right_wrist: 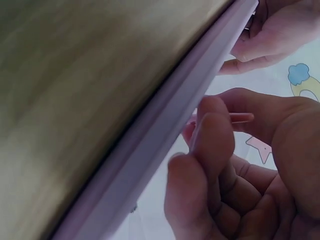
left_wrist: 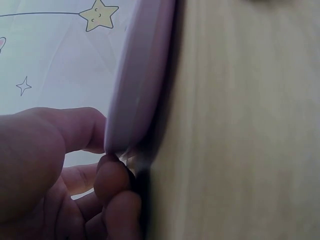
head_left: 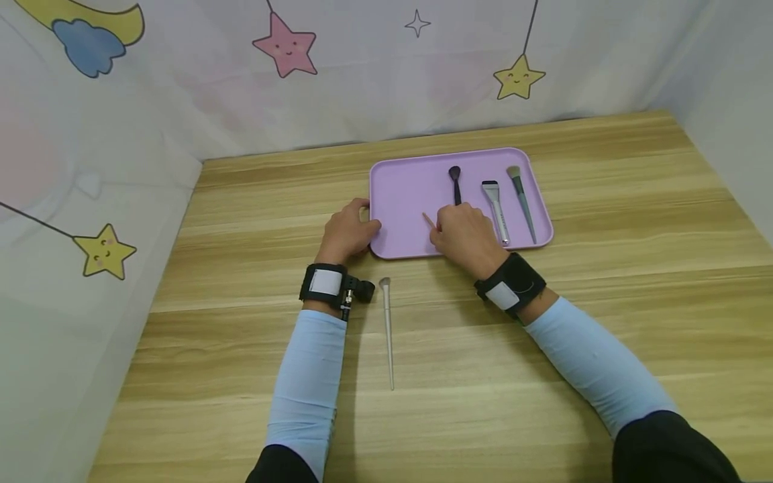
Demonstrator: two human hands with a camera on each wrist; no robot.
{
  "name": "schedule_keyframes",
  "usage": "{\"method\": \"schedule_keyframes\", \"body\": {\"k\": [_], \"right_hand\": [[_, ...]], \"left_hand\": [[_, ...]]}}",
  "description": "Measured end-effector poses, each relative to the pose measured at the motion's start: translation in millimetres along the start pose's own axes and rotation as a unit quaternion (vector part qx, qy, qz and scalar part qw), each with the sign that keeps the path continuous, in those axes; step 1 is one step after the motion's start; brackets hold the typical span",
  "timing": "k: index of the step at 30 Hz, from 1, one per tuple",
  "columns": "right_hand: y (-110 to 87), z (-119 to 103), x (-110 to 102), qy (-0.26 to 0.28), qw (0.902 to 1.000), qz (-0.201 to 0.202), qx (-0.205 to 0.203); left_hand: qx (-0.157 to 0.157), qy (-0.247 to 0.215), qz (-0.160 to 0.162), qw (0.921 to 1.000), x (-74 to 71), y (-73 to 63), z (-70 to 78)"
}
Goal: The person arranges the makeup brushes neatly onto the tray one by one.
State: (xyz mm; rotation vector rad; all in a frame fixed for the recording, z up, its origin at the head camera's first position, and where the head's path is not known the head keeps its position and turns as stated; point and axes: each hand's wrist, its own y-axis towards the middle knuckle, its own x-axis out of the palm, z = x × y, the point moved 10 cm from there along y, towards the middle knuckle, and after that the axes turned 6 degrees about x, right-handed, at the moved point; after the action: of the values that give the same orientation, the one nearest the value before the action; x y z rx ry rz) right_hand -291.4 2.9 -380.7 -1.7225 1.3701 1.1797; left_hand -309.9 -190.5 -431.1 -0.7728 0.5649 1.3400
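A lilac tray point(head_left: 392, 194) lies on the wooden table, and my left hand point(head_left: 347, 231) grips its left rim. In the left wrist view, thumb and fingers point(left_wrist: 111, 180) close around the tray's edge. Over the front part of the tray, my right hand point(head_left: 468, 238) pinches a thin pinkish-tan stick point(head_left: 427, 219), like a slim brush handle; only one end of the stick point(right_wrist: 242, 117) shows. A black makeup brush point(head_left: 455, 184) lies partly hidden behind this hand. To its right are a flat silver-handled brush point(head_left: 496, 211) and a green-handled brush point(head_left: 523, 201).
A pale makeup brush point(head_left: 388, 332) lies on the table point(head_left: 459, 376) between the forearms, its bristles towards the tray. A white curtain point(head_left: 374, 80) with stars hangs behind the table's back edge, and more of it covers the left side.
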Motion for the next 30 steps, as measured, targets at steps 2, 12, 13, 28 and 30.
{"method": "schedule_keyframes", "body": {"k": [2,12,13,28,30], "right_hand": [[-0.1,-0.3,0.7,0.004,1.0000,0.001,-0.002],[0.7,0.7,3.5,0.020,0.9998,-0.003,0.007],[0.6,1.0,3.7,0.024,0.9996,-0.008,0.008],[-2.0,4.3,17.7,-0.060,0.9937,-0.088,0.037],[-2.3,2.3,18.2,-0.062,0.9942,-0.081,0.034]], "left_hand": [[0.001,-0.002,0.001,1.0000,0.5,0.4,0.3],[0.007,0.008,0.004,0.9999,1.0,0.6,0.5],[0.007,0.008,0.003,0.9999,1.3,0.7,0.4],[-0.002,0.008,0.003,1.0000,1.4,2.2,-0.7],[-0.003,0.008,0.003,1.0000,1.3,1.9,-0.8]]}}
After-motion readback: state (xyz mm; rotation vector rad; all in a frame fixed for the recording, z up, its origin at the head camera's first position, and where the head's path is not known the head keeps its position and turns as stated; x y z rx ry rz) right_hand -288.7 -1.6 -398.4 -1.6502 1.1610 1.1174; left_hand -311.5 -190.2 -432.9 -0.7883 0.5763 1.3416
